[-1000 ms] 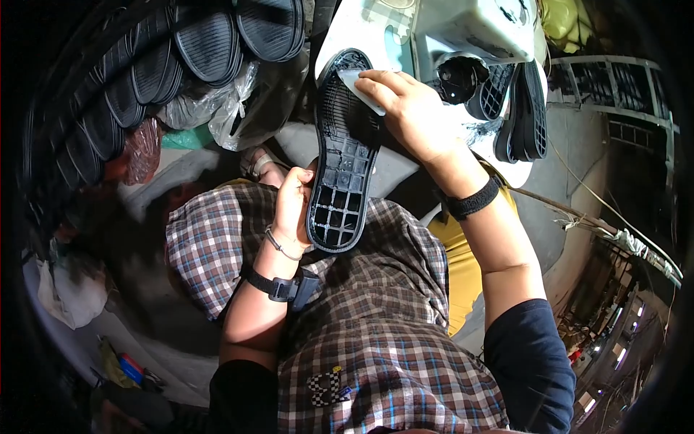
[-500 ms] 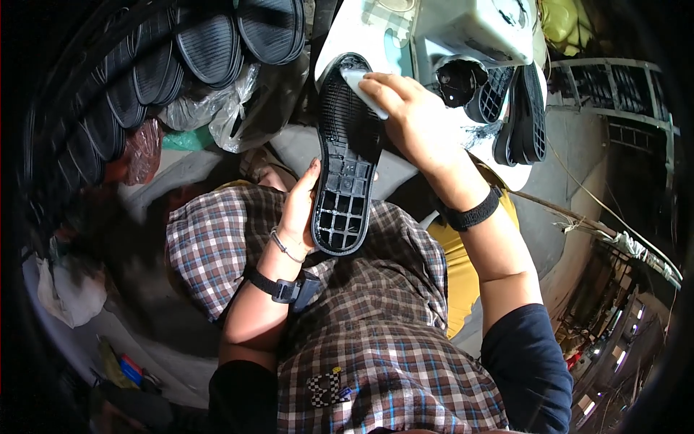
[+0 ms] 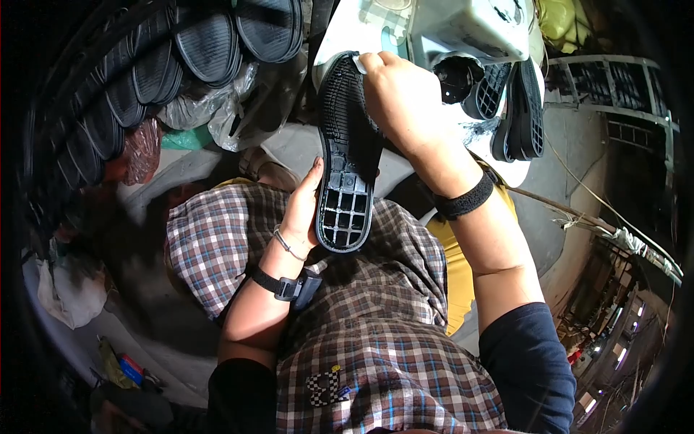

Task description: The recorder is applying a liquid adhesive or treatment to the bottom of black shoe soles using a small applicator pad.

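Observation:
A black shoe sole [image 3: 345, 163] is held up over my lap, its ribbed inner side and open grid heel facing me. My left hand [image 3: 302, 206] grips it from the left near the heel, thumb along its edge and the other fingers hidden behind. At the upper right edge of the toe end, my right hand [image 3: 403, 98] is closed on a white flat piece [image 3: 359, 65]. Only a small corner of that piece shows between the fingers, touching the sole's rim; its kind is unclear.
Ahead stands a white work surface [image 3: 405, 43] with a white plastic container [image 3: 477, 32] and a round black-smeared pot [image 3: 457, 78]. More black soles [image 3: 522, 112] lean at its right side. Rows of black soles [image 3: 206, 43] hang or stand at upper left, above clear plastic bags [image 3: 249, 108].
My right hand has moved up with the white piece, from the sole's ribbed front part to the rim at the toe. The sole has barely shifted in my left hand.

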`<action>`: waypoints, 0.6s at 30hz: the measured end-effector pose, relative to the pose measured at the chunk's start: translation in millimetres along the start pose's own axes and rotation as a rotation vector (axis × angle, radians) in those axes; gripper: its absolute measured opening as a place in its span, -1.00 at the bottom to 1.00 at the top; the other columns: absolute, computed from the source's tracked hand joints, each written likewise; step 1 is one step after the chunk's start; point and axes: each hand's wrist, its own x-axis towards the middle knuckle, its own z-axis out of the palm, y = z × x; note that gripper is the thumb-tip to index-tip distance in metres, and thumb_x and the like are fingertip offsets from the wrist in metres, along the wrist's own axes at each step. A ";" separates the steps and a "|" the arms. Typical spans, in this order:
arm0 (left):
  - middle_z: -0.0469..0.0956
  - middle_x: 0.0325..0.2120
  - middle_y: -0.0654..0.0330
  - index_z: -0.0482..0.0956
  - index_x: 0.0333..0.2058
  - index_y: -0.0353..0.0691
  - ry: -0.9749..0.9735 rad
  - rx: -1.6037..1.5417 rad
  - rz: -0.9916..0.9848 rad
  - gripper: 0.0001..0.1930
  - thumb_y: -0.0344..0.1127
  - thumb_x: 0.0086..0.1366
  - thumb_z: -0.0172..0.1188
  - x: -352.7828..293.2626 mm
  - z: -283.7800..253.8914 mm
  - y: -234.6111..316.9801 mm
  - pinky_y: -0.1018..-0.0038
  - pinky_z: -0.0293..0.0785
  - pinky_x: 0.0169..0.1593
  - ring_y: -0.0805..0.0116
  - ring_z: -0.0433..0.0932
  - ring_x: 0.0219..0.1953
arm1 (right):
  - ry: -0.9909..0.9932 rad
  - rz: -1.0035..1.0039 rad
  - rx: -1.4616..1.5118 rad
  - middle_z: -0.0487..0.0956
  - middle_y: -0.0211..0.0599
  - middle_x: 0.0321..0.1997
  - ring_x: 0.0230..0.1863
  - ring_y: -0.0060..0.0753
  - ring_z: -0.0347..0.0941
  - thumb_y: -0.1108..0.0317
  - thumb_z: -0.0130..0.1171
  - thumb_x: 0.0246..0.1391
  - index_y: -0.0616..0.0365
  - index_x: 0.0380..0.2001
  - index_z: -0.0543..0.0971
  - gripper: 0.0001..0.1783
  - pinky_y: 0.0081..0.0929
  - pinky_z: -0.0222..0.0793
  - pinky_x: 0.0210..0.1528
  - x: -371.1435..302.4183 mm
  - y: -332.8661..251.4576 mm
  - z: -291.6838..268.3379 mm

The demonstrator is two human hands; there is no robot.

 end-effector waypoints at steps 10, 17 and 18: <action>0.44 0.06 -0.12 0.28 0.17 -0.39 -0.085 0.006 0.105 -0.40 0.05 0.42 -0.15 -7.8 12.1 6.0 0.27 0.51 0.07 0.16 0.55 -0.01 | 0.261 0.390 0.537 0.63 -0.09 -0.41 -0.38 -0.15 0.60 0.35 0.14 0.09 0.19 -0.30 0.60 -0.83 -0.39 0.48 -0.29 -47.6 36.2 -46.1; 0.40 0.11 0.06 0.33 0.13 -0.29 -0.214 0.102 0.489 -0.43 -0.28 0.11 0.13 -15.2 41.3 37.9 0.09 0.04 0.33 0.10 0.28 0.21 | 0.421 0.481 0.355 0.60 -0.15 -0.51 -0.48 -0.20 0.57 0.32 0.17 0.11 0.13 -0.29 0.61 -0.85 -0.42 0.45 -0.38 -88.4 81.7 -49.0; 0.38 0.12 0.07 0.33 0.14 -0.26 -0.250 0.097 0.500 -0.43 -0.39 0.08 0.10 -13.4 43.1 42.8 -0.01 -0.03 0.35 0.09 0.24 0.24 | 0.402 0.485 0.342 0.60 -0.14 -0.49 -0.46 -0.14 0.56 0.32 0.18 0.10 0.11 -0.31 0.61 -0.86 -0.39 0.46 -0.38 -91.2 83.5 -48.4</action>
